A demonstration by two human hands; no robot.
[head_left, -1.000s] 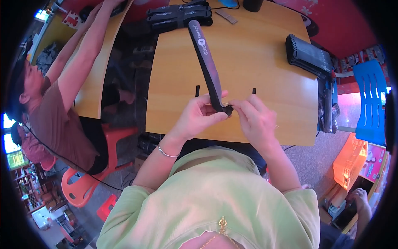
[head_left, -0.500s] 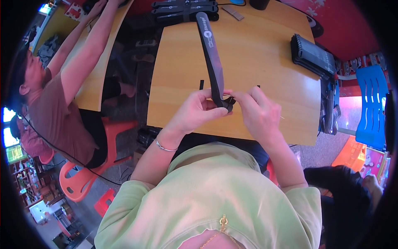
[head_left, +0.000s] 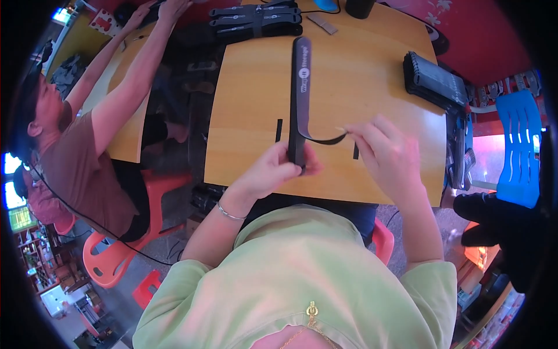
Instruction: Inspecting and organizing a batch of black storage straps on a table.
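Note:
A long black strap (head_left: 304,99) with a grey, printed face stands upright over the table, its far end rounded. My left hand (head_left: 268,172) is closed around its near end, thumb along the side. From the strap a thin dark tail (head_left: 326,141) curves off to the right. Its tip is pinched between the thumb and fingers of my right hand (head_left: 390,156). A small pale bit shows at those fingertips, too small to name. Short black strips (head_left: 279,130) lie on the tabletop (head_left: 244,104) on either side of my hands.
A stack of black straps (head_left: 256,22) lies at the far left, beside a small grey-brown piece (head_left: 322,24) and a dark cup (head_left: 359,8). A dark bundle (head_left: 437,80) rests at the right edge. At left, a person (head_left: 70,139) works at another table. A blue chair back (head_left: 519,148) stands right.
My right hand has moved right, away from my left, drawing the thin tail out between them. The strap now stands straighter, its far end shifted right. A dark shape at far right has moved.

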